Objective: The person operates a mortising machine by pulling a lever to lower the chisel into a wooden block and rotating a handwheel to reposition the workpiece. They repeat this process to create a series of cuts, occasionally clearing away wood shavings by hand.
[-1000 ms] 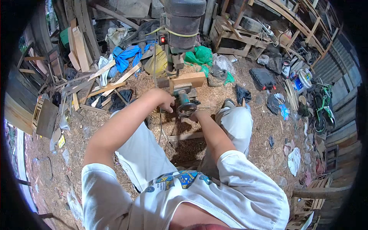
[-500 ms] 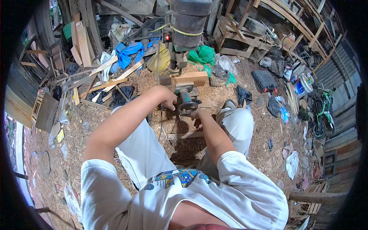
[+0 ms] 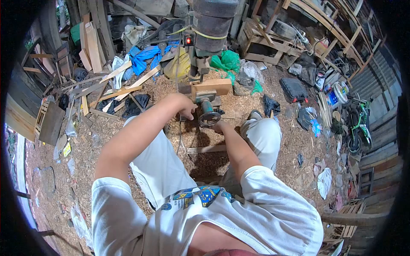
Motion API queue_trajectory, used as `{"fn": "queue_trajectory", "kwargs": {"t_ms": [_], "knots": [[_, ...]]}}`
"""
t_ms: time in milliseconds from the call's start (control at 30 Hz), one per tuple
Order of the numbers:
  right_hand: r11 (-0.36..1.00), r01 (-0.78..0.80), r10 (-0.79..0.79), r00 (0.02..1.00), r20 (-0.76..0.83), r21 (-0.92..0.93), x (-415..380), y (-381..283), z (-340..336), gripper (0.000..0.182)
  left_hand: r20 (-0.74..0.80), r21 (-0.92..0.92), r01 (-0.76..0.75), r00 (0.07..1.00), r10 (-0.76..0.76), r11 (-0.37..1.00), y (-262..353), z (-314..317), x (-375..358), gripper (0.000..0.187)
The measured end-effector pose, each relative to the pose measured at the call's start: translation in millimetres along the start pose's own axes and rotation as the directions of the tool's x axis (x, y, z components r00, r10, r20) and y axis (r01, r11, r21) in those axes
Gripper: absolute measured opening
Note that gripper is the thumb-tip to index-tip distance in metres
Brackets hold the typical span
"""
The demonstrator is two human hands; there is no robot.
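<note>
A wooden block (image 3: 220, 86) sits at the far end of a green vise-like device (image 3: 206, 106), which has a dark handwheel (image 3: 209, 119) at its near end. My left hand (image 3: 186, 109) is just left of the device, its fingers bent downward and slightly apart, with nothing visible in them. At the right edge of the handwheel, my right hand (image 3: 218, 126) has its fingers closed around the rim, partly hidden by the wheel. A thin cable (image 3: 180, 138) hangs beside my left hand.
Beyond the block stands a dark cylinder (image 3: 212, 32) near a lit red switch (image 3: 188, 40). Wood strips (image 3: 117, 91) and blue plastic (image 3: 146, 59) lie left. A green bag (image 3: 226, 60), black case (image 3: 293, 89) and small green motorbike (image 3: 362, 123) are right.
My right hand has shifted slightly up against the handwheel, and its fingers, spread below the rim before, are now mostly hidden. My left hand has barely moved.
</note>
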State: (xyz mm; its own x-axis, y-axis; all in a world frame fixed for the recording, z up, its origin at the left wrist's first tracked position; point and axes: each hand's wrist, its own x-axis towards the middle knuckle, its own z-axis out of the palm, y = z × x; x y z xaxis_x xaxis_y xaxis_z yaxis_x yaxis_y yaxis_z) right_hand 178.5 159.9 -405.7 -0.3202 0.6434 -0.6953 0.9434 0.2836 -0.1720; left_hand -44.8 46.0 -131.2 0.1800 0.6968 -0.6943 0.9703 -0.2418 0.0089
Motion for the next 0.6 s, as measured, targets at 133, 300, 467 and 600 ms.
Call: {"fn": "queue_trajectory", "kwargs": {"t_ms": [133, 300, 467, 600], "knots": [[0.996, 0.005, -0.013, 0.997, 0.080, 0.090, 23, 7, 7, 0.051, -0.009, 0.009, 0.015, 1.000, -0.015, 1.000, 0, -1, 0, 0.076], [0.977, -0.075, 0.060, 0.995, 0.082, 0.201, 30, 5, 10, 0.033, -0.029, -0.014, 0.028, 0.999, -0.028, 1.000, -6, 5, 10, 0.072], [0.974, -0.140, 0.120, 0.986, 0.120, 0.176, 29, 3, 4, 0.036, -0.044, -0.012, 0.000, 0.999, 0.000, 1.000, -8, 5, 12, 0.069], [0.990, -0.135, 0.125, 0.971, 0.205, 0.036, 32, 1, 4, 0.057, 0.028, -0.039, 0.034, 0.999, -0.032, 0.999, 2, -7, -8, 0.070]]}}
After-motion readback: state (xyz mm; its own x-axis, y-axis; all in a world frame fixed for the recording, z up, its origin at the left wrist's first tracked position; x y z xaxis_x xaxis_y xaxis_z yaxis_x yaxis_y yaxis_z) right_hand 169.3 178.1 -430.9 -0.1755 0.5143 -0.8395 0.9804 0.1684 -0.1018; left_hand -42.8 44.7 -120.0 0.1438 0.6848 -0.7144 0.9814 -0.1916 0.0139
